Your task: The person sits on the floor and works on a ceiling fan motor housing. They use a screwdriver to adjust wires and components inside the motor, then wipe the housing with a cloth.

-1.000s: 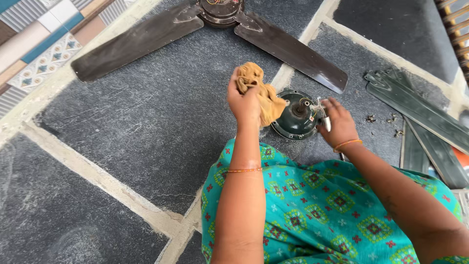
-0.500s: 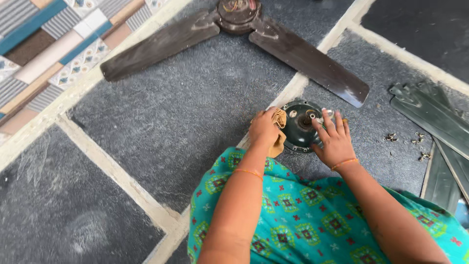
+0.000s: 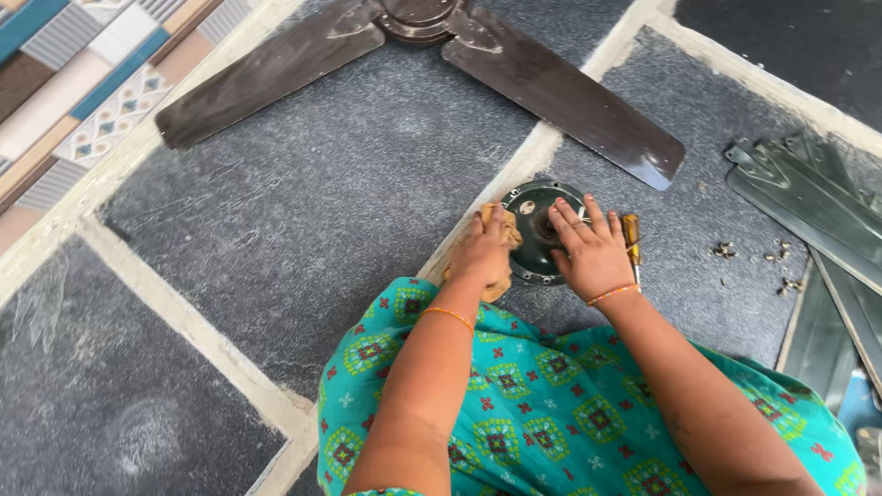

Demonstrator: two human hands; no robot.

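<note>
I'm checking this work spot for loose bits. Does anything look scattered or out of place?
Yes. Small screws lie scattered loose on the floor right of the round fan motor housing, beside detached fan blades. A screwdriver lies by the right hand.

Teal patterned dress (image 3: 551,404), orange bangles (image 3: 614,294)

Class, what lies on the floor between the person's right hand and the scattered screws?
A yellow-handled screwdriver, beside the right hand; then bare floor to the screws, in the head view.

Dull dark metal motor housing (image 3: 542,230), soft tan cloth (image 3: 501,230), rough speckled stone floor (image 3: 303,239).
</note>
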